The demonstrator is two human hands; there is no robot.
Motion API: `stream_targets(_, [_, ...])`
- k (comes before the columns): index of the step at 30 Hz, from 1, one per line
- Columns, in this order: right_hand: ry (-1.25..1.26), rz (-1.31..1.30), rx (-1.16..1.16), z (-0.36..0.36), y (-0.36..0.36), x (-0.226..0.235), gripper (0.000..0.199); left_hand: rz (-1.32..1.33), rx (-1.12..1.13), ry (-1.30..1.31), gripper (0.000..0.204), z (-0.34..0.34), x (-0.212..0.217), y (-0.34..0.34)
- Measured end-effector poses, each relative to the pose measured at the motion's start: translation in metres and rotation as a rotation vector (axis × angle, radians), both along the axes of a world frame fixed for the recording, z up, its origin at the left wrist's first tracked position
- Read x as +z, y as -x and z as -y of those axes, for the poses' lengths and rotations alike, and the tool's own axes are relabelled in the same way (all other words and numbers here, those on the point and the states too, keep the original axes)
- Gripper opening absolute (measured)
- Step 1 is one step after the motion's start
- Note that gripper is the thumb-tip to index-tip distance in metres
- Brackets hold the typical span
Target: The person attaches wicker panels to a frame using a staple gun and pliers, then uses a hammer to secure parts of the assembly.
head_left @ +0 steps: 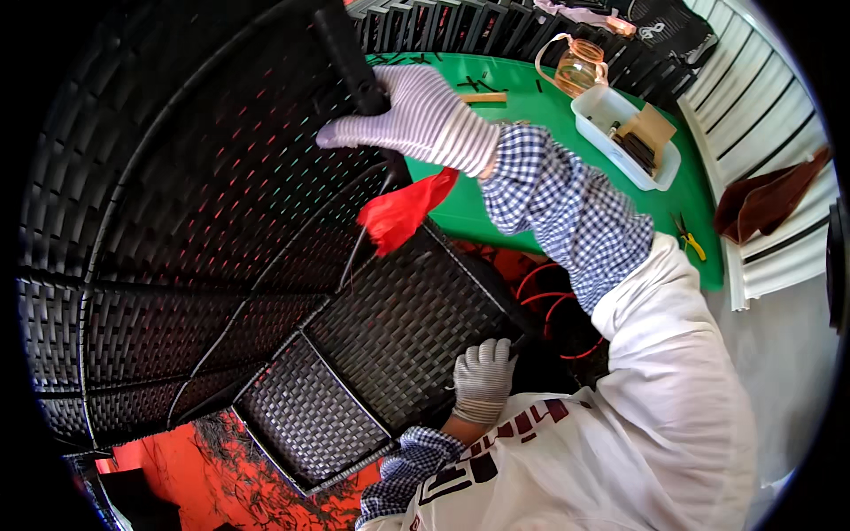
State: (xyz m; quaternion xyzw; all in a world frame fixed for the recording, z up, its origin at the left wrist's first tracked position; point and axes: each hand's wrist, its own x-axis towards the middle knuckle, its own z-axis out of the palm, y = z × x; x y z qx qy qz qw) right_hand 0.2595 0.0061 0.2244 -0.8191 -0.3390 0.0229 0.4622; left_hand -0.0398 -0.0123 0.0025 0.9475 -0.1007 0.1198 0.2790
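A black woven wicker chair (403,323) fills the left and middle, tilted, with a tall curved panel (204,177) on its left. At the top, my right hand (421,115), in a lilac-and-white striped glove, is closed round a black bar at the panel's upper end, its thumb stretched along the weave. A red cloth-like strip (407,212) hangs below that wrist; where it is fastened is hidden. Lower down, my left hand (482,380), in a grey striped glove, is curled on the near edge of the woven chair, fingertips partly hidden.
Behind stands a green table (460,203) with a white plastic tub (655,181) of dark pieces, an orange-tinted jug (580,66) and yellow-handled pliers (691,239). A brown cloth (770,199) hangs at right. Black scraps (239,460) litter the red floor covering.
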Motion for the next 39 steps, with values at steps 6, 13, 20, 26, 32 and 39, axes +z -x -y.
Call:
stream_targets(6, [0.035,0.021,-0.04,-0.026,-0.025,-0.014,0.076,-0.141,0.123,-0.012,0.039,-0.039,0.004,0.015])
stream_targets(13, [-0.141,0.346,-0.009,-0.031,-0.036,-0.014,0.063,-0.082,0.179,-0.064,0.036,-0.037,0.022,0.021])
stream_targets(20, [-0.321,0.187,0.072,0.002,0.002,-0.011,0.048,0.009,0.267,-0.165,0.035,-0.039,-0.001,0.047])
stream_targets(26, [-0.411,0.245,0.087,0.018,0.034,-0.008,0.043,0.038,0.427,-0.131,0.037,-0.041,-0.009,0.079])
stream_targets(32, [-0.47,0.31,0.052,0.026,0.052,-0.011,0.044,0.189,0.377,-0.005,0.045,-0.002,-0.009,0.088])
stream_targets(39, [-0.296,0.365,0.007,0.049,0.062,-0.009,0.053,0.129,0.462,-0.034,0.039,0.025,-0.032,0.055])
